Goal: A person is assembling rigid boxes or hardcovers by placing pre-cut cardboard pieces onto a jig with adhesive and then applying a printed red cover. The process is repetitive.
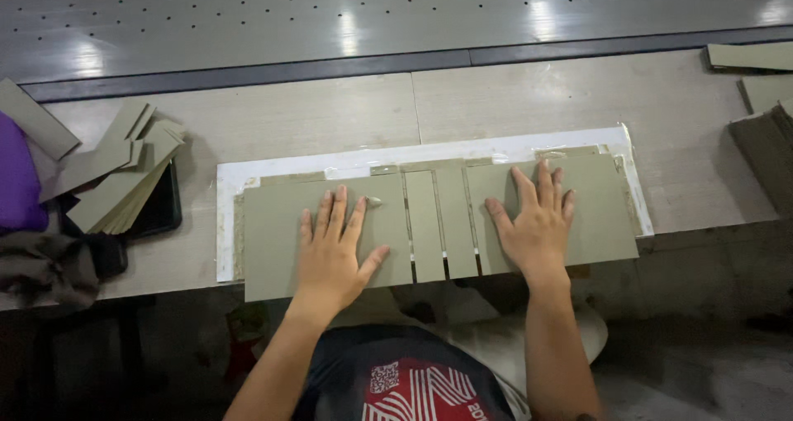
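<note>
Both hands lie flat and spread, palms down, on a row of grey-green cardboard panels at the near edge of the surface [273, 115]. The left hand [334, 247] presses the large left panel [273, 247] with fingers fanned wide and the thumb out to the right; it grips nothing. The right hand [537, 223] rests the same way on the large right panel [595, 214], fingers open and pointing away from the body, holding nothing.

Between the two large panels sit two narrow upright strips [425, 223] of the same board, side by side with thin gaps between them and their neighbours. All four pieces are matte, stiff and rectangular, and their near ends overhang the edge of the surface slightly. They lie on a glossy white backing sheet [227, 223], which shows as a border along the left, the top and the right corner; its top edge looks wrinkled and shiny, like film or tape.

The surface is pale, wood-grained laminate with a seam running near the middle. Beyond it lies a grey metal bed [248, 16] dotted with small holes and reflecting ceiling lights.

To the left, a loose pile of cut cardboard strips [124, 181] sits fanned on a black tray-like object [165, 210], next to purple cloth [18, 181] and a dark grey rag [41, 268]. At the far right, more stacked boards [764, 140] of the same colour rest on the surface, well apart from the hands.
</note>
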